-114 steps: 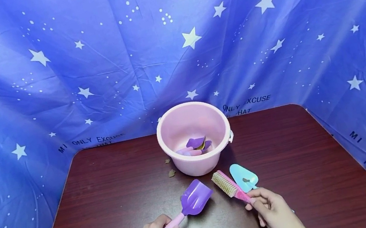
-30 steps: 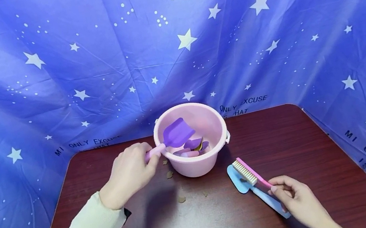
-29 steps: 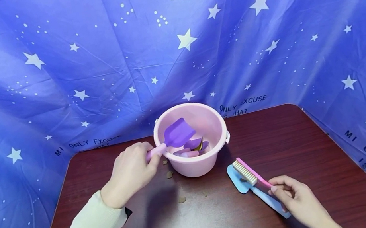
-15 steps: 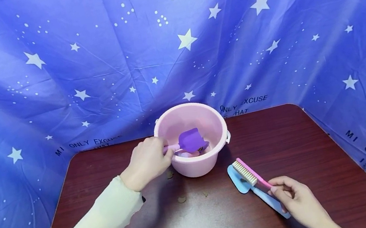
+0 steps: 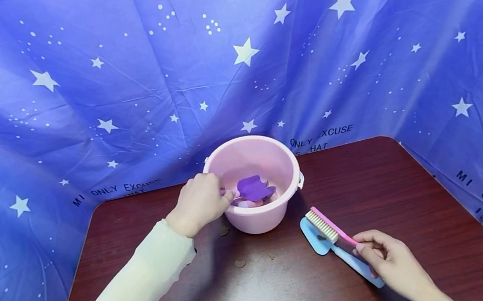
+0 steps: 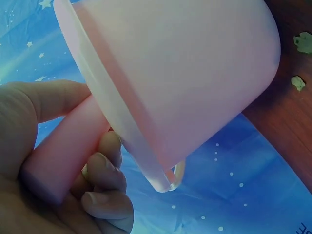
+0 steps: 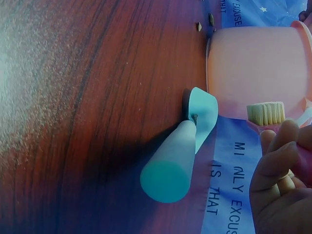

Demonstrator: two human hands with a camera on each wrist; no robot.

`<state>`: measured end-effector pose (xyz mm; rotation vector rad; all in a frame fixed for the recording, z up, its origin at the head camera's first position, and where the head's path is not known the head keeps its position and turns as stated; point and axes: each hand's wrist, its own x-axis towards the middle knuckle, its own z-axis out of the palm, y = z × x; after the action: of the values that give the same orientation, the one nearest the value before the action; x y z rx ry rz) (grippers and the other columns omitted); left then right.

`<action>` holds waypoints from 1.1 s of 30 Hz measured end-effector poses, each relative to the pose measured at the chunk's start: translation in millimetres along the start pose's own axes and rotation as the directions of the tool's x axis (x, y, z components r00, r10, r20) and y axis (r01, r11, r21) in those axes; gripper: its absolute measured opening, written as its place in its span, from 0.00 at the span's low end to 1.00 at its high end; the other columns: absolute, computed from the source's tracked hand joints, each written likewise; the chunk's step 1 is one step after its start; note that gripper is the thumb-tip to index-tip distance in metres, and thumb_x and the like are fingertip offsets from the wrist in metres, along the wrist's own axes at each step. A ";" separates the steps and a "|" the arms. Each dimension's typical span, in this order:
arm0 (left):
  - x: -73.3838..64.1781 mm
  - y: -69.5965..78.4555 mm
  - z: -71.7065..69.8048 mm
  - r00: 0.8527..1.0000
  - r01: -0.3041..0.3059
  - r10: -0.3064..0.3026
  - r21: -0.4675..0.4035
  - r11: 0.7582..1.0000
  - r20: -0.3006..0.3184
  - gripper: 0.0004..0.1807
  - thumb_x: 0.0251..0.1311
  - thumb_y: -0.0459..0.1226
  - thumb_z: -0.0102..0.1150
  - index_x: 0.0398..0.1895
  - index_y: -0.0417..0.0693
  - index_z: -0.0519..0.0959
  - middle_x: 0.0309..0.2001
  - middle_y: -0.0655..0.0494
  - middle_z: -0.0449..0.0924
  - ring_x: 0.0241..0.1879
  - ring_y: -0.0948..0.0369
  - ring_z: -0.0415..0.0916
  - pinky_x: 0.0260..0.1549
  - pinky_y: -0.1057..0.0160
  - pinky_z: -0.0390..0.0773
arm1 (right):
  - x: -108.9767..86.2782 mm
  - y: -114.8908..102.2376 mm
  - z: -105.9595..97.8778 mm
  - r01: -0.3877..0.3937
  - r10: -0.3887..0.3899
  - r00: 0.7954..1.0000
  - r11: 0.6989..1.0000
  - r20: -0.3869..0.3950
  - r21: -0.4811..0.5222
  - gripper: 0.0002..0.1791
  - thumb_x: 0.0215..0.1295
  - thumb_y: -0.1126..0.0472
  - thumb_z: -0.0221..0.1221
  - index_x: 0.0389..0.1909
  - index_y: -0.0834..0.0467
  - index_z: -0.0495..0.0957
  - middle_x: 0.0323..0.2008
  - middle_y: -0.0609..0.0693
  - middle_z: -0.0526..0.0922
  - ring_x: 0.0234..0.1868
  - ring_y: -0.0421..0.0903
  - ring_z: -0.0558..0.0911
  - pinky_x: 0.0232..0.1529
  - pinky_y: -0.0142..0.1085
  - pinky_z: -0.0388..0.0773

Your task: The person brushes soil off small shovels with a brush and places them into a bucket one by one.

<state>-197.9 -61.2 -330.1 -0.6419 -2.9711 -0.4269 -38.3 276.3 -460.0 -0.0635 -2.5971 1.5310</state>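
My left hand (image 5: 199,202) grips the pink handle (image 6: 66,151) of a purple toy shovel (image 5: 252,189) at the left rim of a pink bucket (image 5: 258,221). The shovel's blade is down inside the bucket, over other purple and pink pieces that it partly hides. In the left wrist view the thumb and curled fingers wrap the handle beside the rim. My right hand (image 5: 391,258) holds a pink brush (image 5: 326,224) by its handle, pale bristles facing left. Below the brush lies a light blue trowel (image 5: 354,266) with a brown bit (image 5: 321,237) on its blade.
Several small brown flakes lie on the dark wooden table (image 5: 141,241), among them one flake (image 5: 239,263) in front of the bucket and another flake (image 5: 224,231) at its left. A blue star-patterned cloth (image 5: 139,82) hangs behind and at both sides.
The left hand has carried the purple shovel from above the table to the bucket and lowered its blade inside. The right hand's brush has moved right and turned; over the last second it barely moves.
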 end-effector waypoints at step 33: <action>5.1 16.7 18.8 0.997 -0.070 0.072 0.041 0.997 -0.038 0.17 0.54 0.44 0.61 0.12 0.52 0.70 0.12 0.60 0.68 0.19 0.57 0.69 0.19 0.56 0.67 | 2.5 4.7 -14.1 0.025 -0.029 0.998 0.996 -0.048 -0.084 0.09 0.65 0.66 0.58 0.46 0.59 0.77 0.26 0.46 0.81 0.14 0.44 0.74 0.16 0.32 0.70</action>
<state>-195.8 -39.3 -343.2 -0.7240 -2.9013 -0.3703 -39.0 291.1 -457.2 -0.0723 -2.6114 1.3942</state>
